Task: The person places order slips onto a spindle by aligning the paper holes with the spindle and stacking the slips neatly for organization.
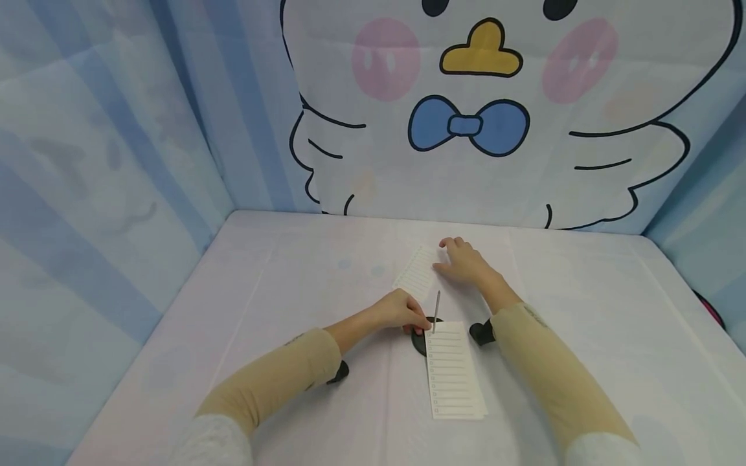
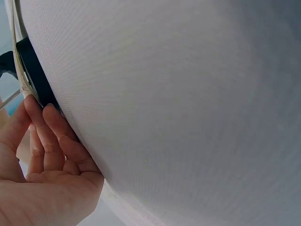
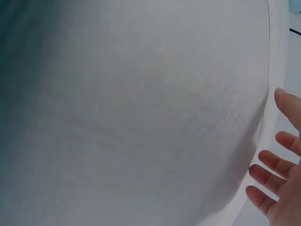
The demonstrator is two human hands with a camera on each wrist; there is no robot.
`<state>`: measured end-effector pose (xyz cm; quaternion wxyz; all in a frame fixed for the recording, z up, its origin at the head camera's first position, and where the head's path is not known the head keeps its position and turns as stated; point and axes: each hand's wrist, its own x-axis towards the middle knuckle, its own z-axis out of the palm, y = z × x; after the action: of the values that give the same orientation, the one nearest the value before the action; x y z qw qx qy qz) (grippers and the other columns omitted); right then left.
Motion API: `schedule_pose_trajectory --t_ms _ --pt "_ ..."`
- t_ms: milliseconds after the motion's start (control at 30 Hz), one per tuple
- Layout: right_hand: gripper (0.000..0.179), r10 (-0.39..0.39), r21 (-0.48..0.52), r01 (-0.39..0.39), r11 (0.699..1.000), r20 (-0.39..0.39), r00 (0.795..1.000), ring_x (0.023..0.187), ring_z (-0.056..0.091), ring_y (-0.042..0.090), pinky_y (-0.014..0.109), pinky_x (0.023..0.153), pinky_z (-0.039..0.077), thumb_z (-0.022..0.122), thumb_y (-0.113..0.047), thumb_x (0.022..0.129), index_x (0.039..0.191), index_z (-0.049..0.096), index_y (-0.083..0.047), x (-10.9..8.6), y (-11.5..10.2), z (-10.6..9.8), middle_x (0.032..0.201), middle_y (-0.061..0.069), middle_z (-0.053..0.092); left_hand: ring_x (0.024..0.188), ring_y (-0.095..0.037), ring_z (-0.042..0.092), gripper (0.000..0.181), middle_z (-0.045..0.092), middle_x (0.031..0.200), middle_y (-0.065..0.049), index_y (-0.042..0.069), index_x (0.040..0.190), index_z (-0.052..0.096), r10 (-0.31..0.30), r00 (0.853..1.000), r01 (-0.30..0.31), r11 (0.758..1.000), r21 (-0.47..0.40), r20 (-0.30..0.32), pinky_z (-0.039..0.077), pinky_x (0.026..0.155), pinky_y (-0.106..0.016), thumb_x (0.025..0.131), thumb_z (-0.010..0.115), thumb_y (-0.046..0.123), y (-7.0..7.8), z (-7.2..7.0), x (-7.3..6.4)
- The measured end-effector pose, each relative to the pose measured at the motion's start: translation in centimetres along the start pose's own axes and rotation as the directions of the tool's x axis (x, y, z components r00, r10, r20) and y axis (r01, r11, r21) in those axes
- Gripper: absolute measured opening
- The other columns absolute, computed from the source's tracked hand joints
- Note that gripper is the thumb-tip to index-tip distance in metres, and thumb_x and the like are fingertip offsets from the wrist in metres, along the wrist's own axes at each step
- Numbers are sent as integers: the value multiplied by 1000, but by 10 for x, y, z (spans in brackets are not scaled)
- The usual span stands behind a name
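Note:
A bill spike with a round black base (image 1: 418,344) stands near the middle of the table, its thin metal rod (image 1: 437,304) pointing up. Lined paper slips (image 1: 454,378) lie over the base and stretch toward the near side, with the rod at their far end. My left hand (image 1: 399,309) pinches the far left corner of these slips beside the rod; the left wrist view shows thumb and fingertips at the paper edge. Farther back, my right hand (image 1: 463,262) has its fingers spread, beside another lined slip (image 1: 416,273) on the table. Nothing is held in it.
A pale cloth covers the table (image 1: 291,285). Behind it hangs a curtain (image 1: 466,181) with a cartoon bird, and a blue-striped curtain (image 1: 105,194) runs along the left. Black wrist gear (image 1: 481,332) sits under the right sleeve.

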<state>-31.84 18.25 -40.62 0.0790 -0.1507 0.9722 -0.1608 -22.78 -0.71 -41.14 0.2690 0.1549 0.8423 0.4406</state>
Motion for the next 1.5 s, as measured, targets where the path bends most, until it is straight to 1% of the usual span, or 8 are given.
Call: schedule_pose_trajectory --t_ms 167,200,400,600,833,1067,1267,1500 --pt "59 22 -109 -20 994 24 999 120 35 42 56 97 28 54 -37 90 131 37 1 6 -2 2 128 26 38 52 -9 55 10 65 60 1 10 73 73 14 1000 -14 1000 0 -10 44 53 -20 78 72 18 1 -1 0" --pt "60 31 -125 -27 992 30 999 120 35 42 56 98 27 53 -39 90 131 36 1 7 -2 2 129 26 38 52 -10 55 11 65 61 0 8 74 73 1 1000 -1 1000 -6 -17 44 53 -20 78 72 18 1 0 1" --pt "66 52 -188 -42 981 46 998 121 34 42 56 98 27 51 -45 90 133 35 4 9 -6 3 132 26 36 51 -9 53 12 63 59 1 6 75 73 0 1000 0 1000 -6 -15 42 51 -19 78 72 18 1 0 1" --pt "72 66 -270 -46 962 66 996 123 33 44 56 98 28 49 -48 90 133 33 7 8 -11 3 135 29 33 51 -8 52 12 63 58 2 6 76 73 -2 1000 2 1000 2 -4 41 51 -18 78 72 17 1 -1 2" --pt "75 84 -270 -64 961 60 995 124 31 45 57 99 26 50 -48 89 133 33 9 7 -13 1 136 30 32 52 -8 53 13 63 59 3 5 77 73 3 1000 -3 1000 21 3 41 51 -18 79 71 18 2 -1 1" --pt "75 87 -255 -66 965 73 994 124 31 45 57 100 24 52 -48 89 132 33 10 8 -11 2 136 30 32 55 -10 56 12 66 64 -2 6 76 73 -1 1000 1 1000 13 13 43 54 -20 79 72 18 1 -1 2" --pt "75 77 -287 -52 956 79 994 123 34 42 56 99 26 53 -48 88 132 35 11 9 -14 1 133 28 37 55 -9 57 12 65 61 2 12 71 72 23 999 -24 1000 17 39 45 56 -21 79 71 20 1 -3 1" --pt "72 78 -296 -49 954 86 993 121 37 41 56 98 27 54 -45 89 130 36 11 9 -17 1 130 27 40 55 -10 55 13 67 65 -4 6 76 73 10 1000 -10 1000 18 8 42 54 -19 79 72 18 1 0 1"
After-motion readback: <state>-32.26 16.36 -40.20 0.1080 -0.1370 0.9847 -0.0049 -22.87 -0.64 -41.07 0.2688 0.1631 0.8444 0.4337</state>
